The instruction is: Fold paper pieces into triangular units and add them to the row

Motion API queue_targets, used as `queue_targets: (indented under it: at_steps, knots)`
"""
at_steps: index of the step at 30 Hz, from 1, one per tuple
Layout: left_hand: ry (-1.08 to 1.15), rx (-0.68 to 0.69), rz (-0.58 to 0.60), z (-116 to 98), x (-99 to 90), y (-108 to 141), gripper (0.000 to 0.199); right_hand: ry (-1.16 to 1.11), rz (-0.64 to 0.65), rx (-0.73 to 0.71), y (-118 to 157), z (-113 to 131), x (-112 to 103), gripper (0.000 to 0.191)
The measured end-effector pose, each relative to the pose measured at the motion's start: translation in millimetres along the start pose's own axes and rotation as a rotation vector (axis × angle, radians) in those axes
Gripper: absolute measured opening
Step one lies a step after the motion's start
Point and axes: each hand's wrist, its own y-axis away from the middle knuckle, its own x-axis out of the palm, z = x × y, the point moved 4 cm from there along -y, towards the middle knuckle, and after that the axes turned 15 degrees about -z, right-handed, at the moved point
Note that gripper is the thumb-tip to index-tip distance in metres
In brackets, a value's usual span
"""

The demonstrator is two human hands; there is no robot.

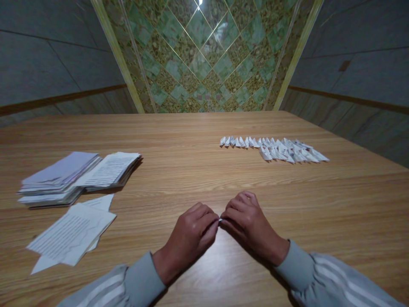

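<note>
My left hand [198,226] and my right hand [247,219] meet near the middle of the table's front part. Between their fingertips shows a tiny bit of white folded paper [220,219]. Both hands pinch it, and most of it is hidden by the fingers. To the far right stand rows of small folded paper boats [281,150], set close together. On the left lie loose sheets of printed paper [75,232], overlapping each other.
Behind the loose sheets is a stack of papers [60,172] with an adjoining pile of printed pages [111,170]. The wooden table [179,166] reaches back towards a green patterned wall [200,64].
</note>
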Motion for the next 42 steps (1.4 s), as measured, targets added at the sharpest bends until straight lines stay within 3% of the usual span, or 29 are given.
queue_targets:
  at_steps: [9, 19, 24, 28, 34, 39, 42]
  knots:
    - [0.187, -0.195, -0.006, -3.6, -7.4, -3.2, 0.020, -0.139, 0.045, 0.044, -4.0, 6.3, -6.8, 0.036]
    - [0.344, -0.501, 0.030, 3.8, -9.3, -7.5, 0.024, -0.306, 0.012, 0.229, -4.5, -9.2, -13.5, 0.040]
    - [0.470, -0.662, 0.109, 11.4, -4.6, -5.5, 0.020, -0.346, 0.035, 0.313, -4.7, -11.5, -14.2, 0.034]
    - [0.516, -0.817, 0.059, 21.7, -5.1, -2.1, 0.018, -0.359, 0.017, 0.384, -5.5, -15.5, -14.6, 0.028]
    - [0.612, -0.868, 0.043, 22.2, -5.3, -1.1, 0.019, -0.419, 0.022, 0.432, -5.3, -14.0, -13.6, 0.028]
    - [0.760, -0.941, -0.037, 23.5, -3.6, 1.3, 0.027, -0.628, -0.018, 0.682, 3.7, -21.5, -2.9, 0.036]
    - [0.909, -0.939, 0.014, 17.4, 2.0, 3.2, 0.045, -0.794, -0.069, 0.866, 9.2, -24.2, 4.4, 0.041]
